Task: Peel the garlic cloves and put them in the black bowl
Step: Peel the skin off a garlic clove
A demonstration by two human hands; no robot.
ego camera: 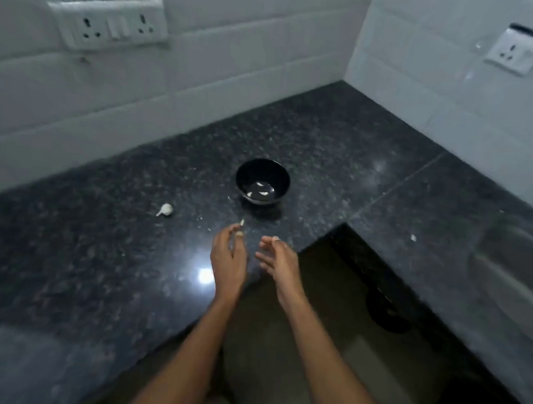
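Both hands apart over bench (93, 251): left hand (228, 259) and right hand (277, 260) relaxed, empty. Black bowl (262, 180) at 12 o'clock holds peeled cloves (261, 190); garlic piece (165, 209) at 10 o'clock.

small black bowl (262, 181) upright on dark speckled counter, a few pale peeled cloves (261, 190) at its bottom; unpeeled garlic piece (165, 210) lying left of it, well apart.

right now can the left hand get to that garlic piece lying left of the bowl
Probably yes. The garlic piece lies alone on the counter, ahead and left of the left hand, with only bare granite between them. The black bowl stands off to the right, out of the path.
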